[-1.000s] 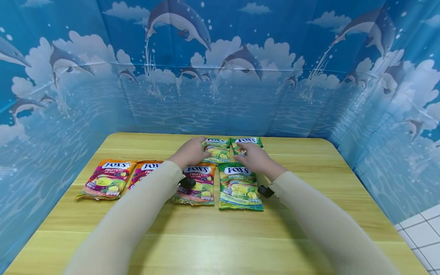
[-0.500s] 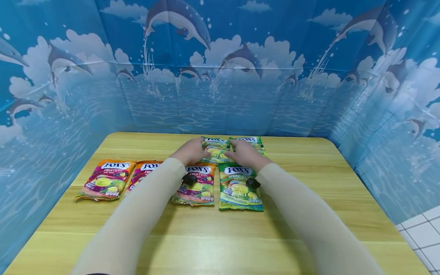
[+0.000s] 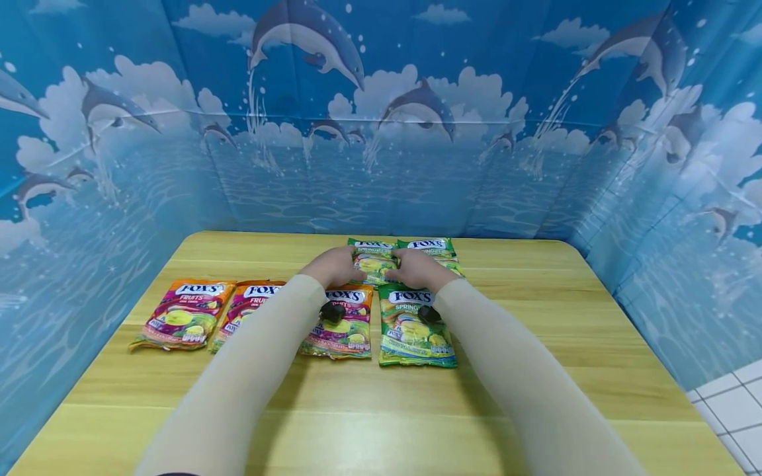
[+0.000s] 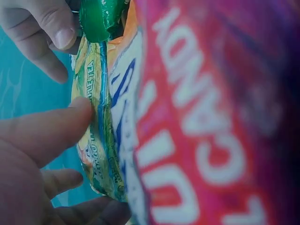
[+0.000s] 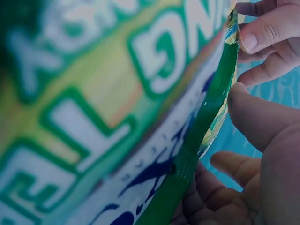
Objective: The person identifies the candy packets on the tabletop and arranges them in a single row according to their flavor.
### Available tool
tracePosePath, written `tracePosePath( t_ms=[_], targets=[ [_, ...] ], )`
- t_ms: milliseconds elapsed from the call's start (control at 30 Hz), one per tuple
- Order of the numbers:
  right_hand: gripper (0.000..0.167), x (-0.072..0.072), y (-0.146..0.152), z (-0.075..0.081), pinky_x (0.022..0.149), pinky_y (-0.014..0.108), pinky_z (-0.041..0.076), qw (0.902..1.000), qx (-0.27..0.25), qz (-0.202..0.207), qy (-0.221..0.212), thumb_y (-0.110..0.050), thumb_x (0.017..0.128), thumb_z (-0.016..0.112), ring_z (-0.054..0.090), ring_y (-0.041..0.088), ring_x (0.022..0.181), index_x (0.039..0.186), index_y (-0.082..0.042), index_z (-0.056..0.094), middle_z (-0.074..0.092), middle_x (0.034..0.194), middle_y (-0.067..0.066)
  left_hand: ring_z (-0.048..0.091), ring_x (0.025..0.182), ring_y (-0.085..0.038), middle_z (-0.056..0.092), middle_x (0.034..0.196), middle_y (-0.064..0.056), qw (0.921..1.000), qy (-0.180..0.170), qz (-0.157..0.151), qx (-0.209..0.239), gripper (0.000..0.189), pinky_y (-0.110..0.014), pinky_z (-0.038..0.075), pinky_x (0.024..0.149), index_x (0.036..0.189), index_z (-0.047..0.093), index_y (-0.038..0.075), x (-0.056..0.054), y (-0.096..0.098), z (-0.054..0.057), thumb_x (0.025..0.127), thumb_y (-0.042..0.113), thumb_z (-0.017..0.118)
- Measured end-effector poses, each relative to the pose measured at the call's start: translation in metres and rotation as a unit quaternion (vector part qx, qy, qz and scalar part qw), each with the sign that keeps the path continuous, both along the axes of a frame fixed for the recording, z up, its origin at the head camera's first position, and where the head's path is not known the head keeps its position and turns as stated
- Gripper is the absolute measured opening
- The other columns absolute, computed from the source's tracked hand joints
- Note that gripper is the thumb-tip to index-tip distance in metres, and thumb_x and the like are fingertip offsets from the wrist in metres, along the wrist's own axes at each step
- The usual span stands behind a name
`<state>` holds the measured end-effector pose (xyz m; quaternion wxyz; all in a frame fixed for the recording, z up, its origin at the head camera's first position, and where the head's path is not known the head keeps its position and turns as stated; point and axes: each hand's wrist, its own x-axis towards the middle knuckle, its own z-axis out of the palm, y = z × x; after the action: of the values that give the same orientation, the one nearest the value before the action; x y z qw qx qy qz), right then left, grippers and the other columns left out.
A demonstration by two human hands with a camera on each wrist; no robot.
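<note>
Both hands flank a green FOX'S candy bag (image 3: 372, 263) in the back row on the table. My left hand (image 3: 335, 268) grips its left side, with the thumb on the near edge, as the left wrist view shows at the bag's printed edge (image 4: 96, 140). Opposite it, my right hand (image 3: 419, 270) pinches the right side, thumb toward me. A second green candy bag (image 3: 430, 246) lies right beside it, partly behind the right hand. Under my wrists lie a purple-and-orange FOX'S bag (image 3: 342, 340) and another green one (image 3: 415, 337).
Two more purple-and-orange candy bags, the outer one (image 3: 189, 314) and the inner one (image 3: 247, 301), lie at the left; my left sleeve partly covers the inner one. A dolphin-print curtain (image 3: 381, 178) stands behind the wooden table (image 3: 381, 423).
My right hand has moved left, off the back right green bag, to the right side of the back left one. The left hand stays at that bag's left side. The bags look unmoved.
</note>
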<state>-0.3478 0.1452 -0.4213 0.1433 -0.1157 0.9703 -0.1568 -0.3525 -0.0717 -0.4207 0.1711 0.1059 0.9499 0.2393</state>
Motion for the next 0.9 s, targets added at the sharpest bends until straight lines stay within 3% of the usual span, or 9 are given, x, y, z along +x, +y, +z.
tracePosePath(
  t_ms=[33, 67, 200, 300, 900],
  targets=[
    [0.077, -0.001, -0.001, 0.000, 0.110, 0.047, 0.052, 1.0000, 0.005, 0.001, -0.002, -0.047, 0.105, 0.063, 0.070, 0.021, 0.091, 0.167, -0.014, 0.031, 0.071, 0.136, 0.014, 0.037, 0.156, -0.033, 0.033, 0.173, -0.009, 1.0000, 0.001, -0.004, -0.006, 0.089, -0.056, 0.038, 0.124, 0.170, 0.021, 0.017, -0.002, 0.001, -0.001, 0.101, 0.047, 0.069],
    [0.077, -0.002, -0.002, 0.000, 0.111, 0.047, 0.052, 1.0000, 0.009, 0.001, -0.003, -0.046, 0.105, 0.064, 0.070, 0.021, 0.093, 0.167, -0.014, 0.031, 0.070, 0.139, 0.014, 0.038, 0.156, -0.033, 0.033, 0.173, -0.009, 0.9999, 0.002, -0.008, -0.012, 0.090, -0.055, 0.038, 0.124, 0.170, 0.021, 0.016, -0.003, 0.001, -0.002, 0.101, 0.048, 0.069],
    [0.080, -0.005, -0.006, 0.000, 0.117, 0.049, 0.047, 0.9998, 0.016, 0.004, -0.010, -0.045, 0.104, 0.066, 0.066, 0.029, 0.124, 0.167, -0.012, 0.031, 0.059, 0.153, 0.015, 0.043, 0.153, -0.033, 0.036, 0.171, -0.010, 0.9998, 0.005, -0.008, -0.019, 0.089, -0.055, 0.041, 0.122, 0.170, 0.023, 0.016, -0.004, 0.002, -0.003, 0.101, 0.046, 0.070],
    [0.079, -0.008, -0.008, -0.001, 0.123, 0.050, 0.041, 0.9997, 0.022, 0.005, -0.008, -0.045, 0.103, 0.067, 0.049, 0.033, 0.148, 0.166, -0.011, 0.033, 0.046, 0.165, 0.014, 0.046, 0.151, -0.033, 0.040, 0.169, -0.010, 0.9997, 0.010, -0.006, -0.019, 0.087, -0.054, 0.043, 0.120, 0.169, 0.026, 0.015, -0.004, 0.003, -0.003, 0.101, 0.045, 0.071],
    [0.078, -0.011, -0.012, -0.001, 0.126, 0.051, 0.035, 0.9992, 0.022, -0.015, -0.029, -0.043, 0.103, 0.069, 0.038, 0.033, 0.156, 0.166, -0.012, 0.034, 0.040, 0.169, 0.011, 0.048, 0.149, -0.032, 0.045, 0.166, -0.010, 0.9995, 0.020, -0.003, -0.025, 0.082, -0.053, 0.044, 0.120, 0.166, 0.035, 0.013, -0.003, 0.005, -0.004, 0.100, 0.043, 0.073]
  ],
)
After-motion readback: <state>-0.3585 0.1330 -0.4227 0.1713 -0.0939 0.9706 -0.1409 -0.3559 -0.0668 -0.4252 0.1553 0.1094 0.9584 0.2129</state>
